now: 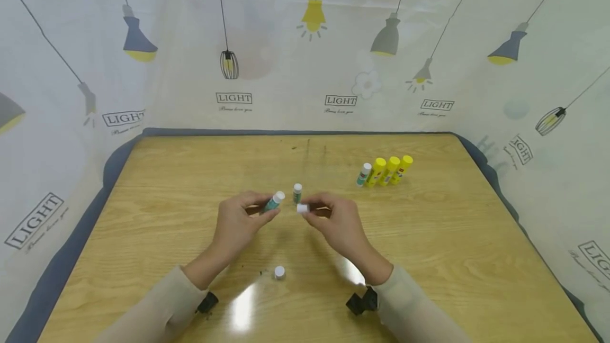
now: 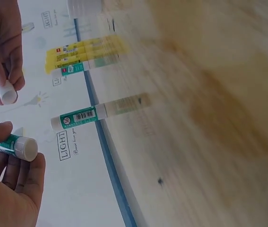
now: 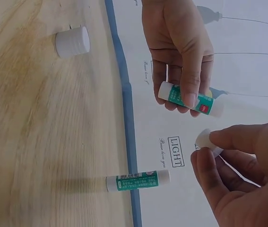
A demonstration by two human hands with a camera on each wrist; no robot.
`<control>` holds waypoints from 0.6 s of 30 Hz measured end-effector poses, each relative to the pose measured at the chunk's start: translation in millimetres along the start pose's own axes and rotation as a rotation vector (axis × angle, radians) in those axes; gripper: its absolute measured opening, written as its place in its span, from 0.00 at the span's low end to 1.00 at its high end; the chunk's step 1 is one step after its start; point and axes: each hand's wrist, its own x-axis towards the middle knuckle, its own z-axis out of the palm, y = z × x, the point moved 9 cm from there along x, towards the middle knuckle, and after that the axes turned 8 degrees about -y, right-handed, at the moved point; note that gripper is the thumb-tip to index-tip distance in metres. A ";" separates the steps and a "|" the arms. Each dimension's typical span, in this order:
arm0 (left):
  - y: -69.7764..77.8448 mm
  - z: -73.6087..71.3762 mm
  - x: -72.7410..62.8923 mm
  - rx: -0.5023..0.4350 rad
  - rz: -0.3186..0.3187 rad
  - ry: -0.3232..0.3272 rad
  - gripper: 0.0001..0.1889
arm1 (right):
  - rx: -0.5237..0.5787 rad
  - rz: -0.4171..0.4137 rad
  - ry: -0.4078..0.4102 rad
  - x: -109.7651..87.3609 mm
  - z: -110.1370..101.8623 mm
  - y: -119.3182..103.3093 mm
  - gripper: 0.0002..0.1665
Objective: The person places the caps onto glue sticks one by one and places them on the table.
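Observation:
My left hand [image 1: 235,224] grips a green glue stick [image 1: 272,203] with white ends, tilted above the table. To its right, my right hand [image 1: 339,222] pinches a small white cap [image 1: 303,208] between thumb and fingers, apart from the held stick. Just behind the two hands a second green glue stick [image 1: 297,190] with a white top stands upright. In the right wrist view the pinched cap [image 3: 208,141] is partly covered by the fingertips. Another white cap [image 1: 279,272] stands on the table between the forearms.
At the back right, a green glue stick [image 1: 364,174] and several yellow glue sticks [image 1: 385,171] stand in a row on the wooden table [image 1: 190,168]. A curtain [image 1: 286,68] printed with lamps hangs around the table's far and side edges.

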 end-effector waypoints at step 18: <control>7.4 2.4 -1.9 0.072 0.032 -0.025 0.15 | 0.219 0.035 0.085 2.7 -11.9 6.4 0.12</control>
